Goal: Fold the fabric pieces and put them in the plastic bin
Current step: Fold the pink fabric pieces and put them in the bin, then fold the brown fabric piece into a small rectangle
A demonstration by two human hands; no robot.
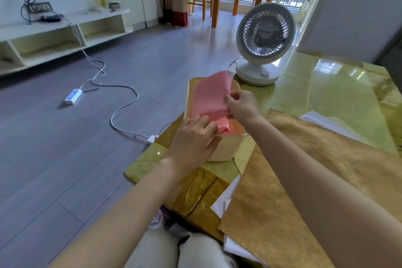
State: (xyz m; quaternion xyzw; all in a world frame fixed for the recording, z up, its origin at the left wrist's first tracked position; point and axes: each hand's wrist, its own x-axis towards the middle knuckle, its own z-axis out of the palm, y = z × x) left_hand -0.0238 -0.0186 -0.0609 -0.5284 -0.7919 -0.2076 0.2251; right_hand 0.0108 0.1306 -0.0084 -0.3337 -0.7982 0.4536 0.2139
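**Two hands at the plastic bin**

Pink fabric point(208, 95) drapes over the cream plastic bin point(226, 148) on the tabletop point(326, 85). The left hand point(193, 139) presses it with straight fingers; the right hand point(241, 106) pinches its edge. A fan point(264, 39) stands just behind the bin, and a gold fabric point(304, 169) lies beside it.

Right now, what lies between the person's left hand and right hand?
The pink fabric, draped over the plastic bin, spans the gap in the head view: the right hand pinches its edge, the left hand rests on it.
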